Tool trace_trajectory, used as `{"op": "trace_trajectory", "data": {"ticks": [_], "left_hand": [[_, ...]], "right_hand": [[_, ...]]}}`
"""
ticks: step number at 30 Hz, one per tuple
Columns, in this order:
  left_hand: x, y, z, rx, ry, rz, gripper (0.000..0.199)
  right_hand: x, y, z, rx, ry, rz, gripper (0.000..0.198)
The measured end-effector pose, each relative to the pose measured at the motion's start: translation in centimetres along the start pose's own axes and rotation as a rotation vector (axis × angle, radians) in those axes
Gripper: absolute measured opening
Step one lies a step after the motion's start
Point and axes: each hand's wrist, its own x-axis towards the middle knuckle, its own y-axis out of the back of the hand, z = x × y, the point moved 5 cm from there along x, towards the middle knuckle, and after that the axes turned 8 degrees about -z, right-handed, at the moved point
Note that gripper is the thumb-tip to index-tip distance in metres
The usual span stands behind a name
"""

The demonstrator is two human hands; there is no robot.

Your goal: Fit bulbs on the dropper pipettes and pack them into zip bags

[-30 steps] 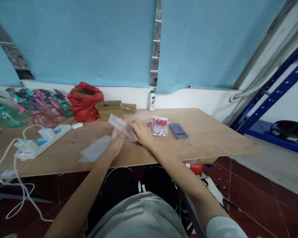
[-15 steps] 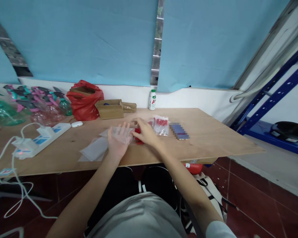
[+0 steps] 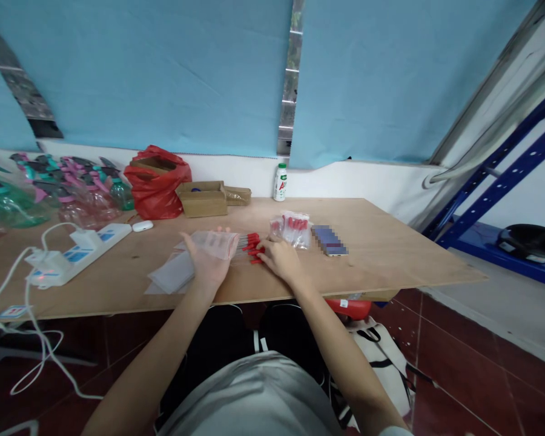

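My left hand point(image 3: 208, 266) is palm up with its fingers apart, and a clear plastic zip bag point(image 3: 215, 244) lies across the palm and fingers. The bag's red-lined mouth faces right. Beside that mouth is a bunch of thin metal tools with red handles point(image 3: 253, 238), lying on the table. My right hand point(image 3: 279, 259) has its fingers curled down onto the red ends; its fingertips pinch at one, partly hidden. Under and left of my left hand are flat, translucent bags point(image 3: 170, 274). Filled bags with red-ended pieces point(image 3: 296, 227) lie beyond my right hand.
A phone point(image 3: 329, 240) lies right of the filled bags. A white bottle point(image 3: 280, 183) stands at the wall. Cardboard boxes point(image 3: 203, 200), a red plastic bag point(image 3: 157, 191), spray bottles point(image 3: 91, 197) and a power strip point(image 3: 79, 254) with cables occupy the left side.
My right hand has drawn back from the bag on my left hand, moving right and down to the red handles. The red-handled bunch shows more now. My left hand has shifted slightly left.
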Motion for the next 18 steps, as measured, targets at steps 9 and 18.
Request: {"op": "trace_trajectory", "data": {"ticks": [9,18], "left_hand": [[-1.0,-0.9,-0.1,-0.453,0.096,0.231,0.051],[-1.0,-0.4,0.1,-0.517,0.058,0.306,0.053]], "right_hand": [[-0.7,0.9,0.9,0.497,-0.094,0.217,0.009],[-1.0,2.5,2.5,0.992,-0.138,0.382,0.025]]}}
